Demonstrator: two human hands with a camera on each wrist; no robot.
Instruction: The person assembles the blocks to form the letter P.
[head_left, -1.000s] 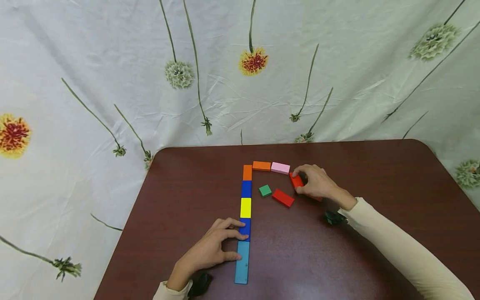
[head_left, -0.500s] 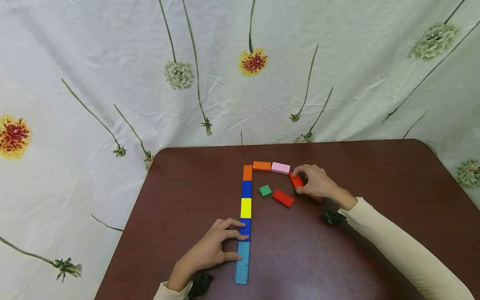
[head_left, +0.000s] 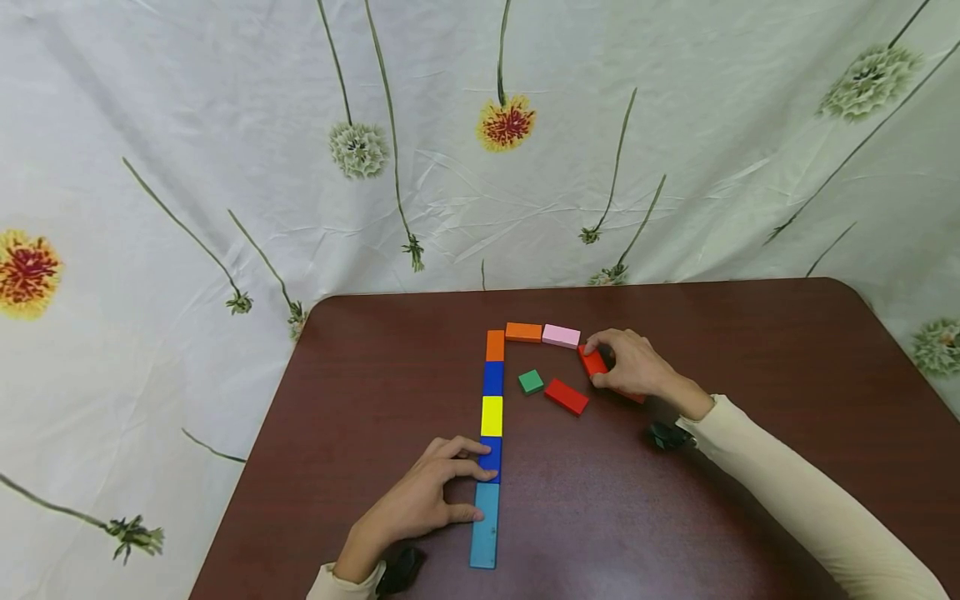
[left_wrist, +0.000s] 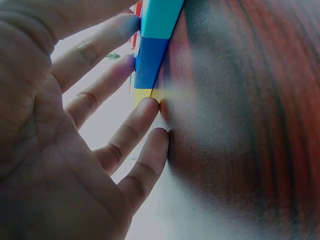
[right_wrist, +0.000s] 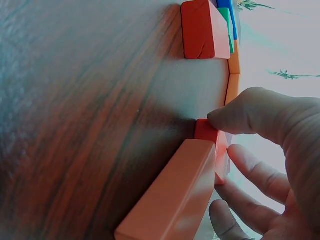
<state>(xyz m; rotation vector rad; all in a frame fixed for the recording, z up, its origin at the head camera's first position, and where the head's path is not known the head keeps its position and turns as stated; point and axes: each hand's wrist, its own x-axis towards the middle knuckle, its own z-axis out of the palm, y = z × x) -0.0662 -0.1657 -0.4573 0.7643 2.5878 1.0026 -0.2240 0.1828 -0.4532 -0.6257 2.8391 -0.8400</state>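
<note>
My right hand (head_left: 632, 362) pinches a red block (head_left: 592, 360) between thumb and fingers, at the right end of the pink block (head_left: 561, 335). Close beside that red block, a second reddish block (right_wrist: 165, 192) lies partly under the hand. My left hand (head_left: 423, 492) rests with spread fingers along a straight column of blocks. Its fingertips touch a blue block (head_left: 491, 467), and its thumb touches the long light blue block (head_left: 486, 542) at the near end. In the left wrist view the same light blue block (left_wrist: 161, 19) and blue block (left_wrist: 151, 62) stand end to end.
Farther up the column are a yellow block (head_left: 492, 416), a blue block (head_left: 492, 378) and an orange block (head_left: 495, 345). Another orange block (head_left: 523, 332) turns the corner. A small green block (head_left: 531, 382) and a loose red block (head_left: 566, 397) lie inside on the brown table (head_left: 375, 400).
</note>
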